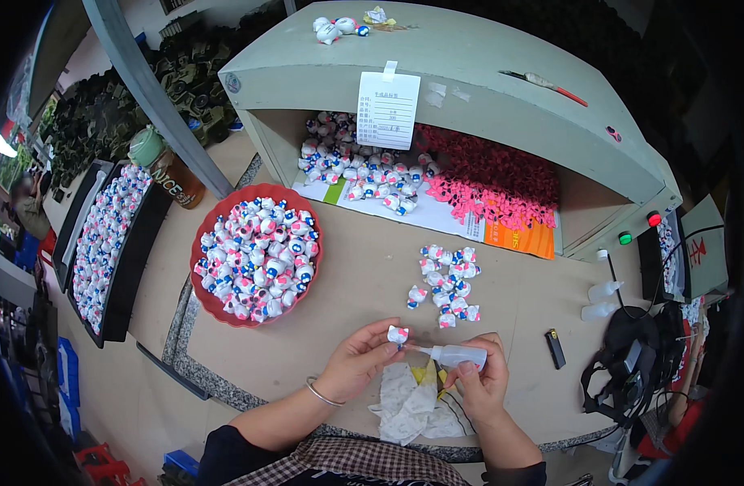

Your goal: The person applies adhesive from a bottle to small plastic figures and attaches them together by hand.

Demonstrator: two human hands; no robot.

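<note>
Pinched in the fingertips of my left hand (362, 359) is a small white cat figurine (398, 334) with pink and blue parts. My right hand (483, 385) grips a white squeeze bottle (458, 355), tilted so its thin nozzle points left and meets or nearly meets the figurine's lower part. Whether anything comes out of the nozzle is too small to tell. Just beyond my hands, a cluster of similar figurines (450, 283) lies on the table (364, 267). Below my hands rests a crumpled white cloth (407, 409) with yellow on it.
At left stand a red bowl (200, 301) heaped with figurines and a black tray (122, 312) full of them. A shelf box (469, 61) at the back shelters figurines and pink pieces (493, 198). At right lie a box cutter (555, 348), two bottles (603, 300) and a black bag (627, 364).
</note>
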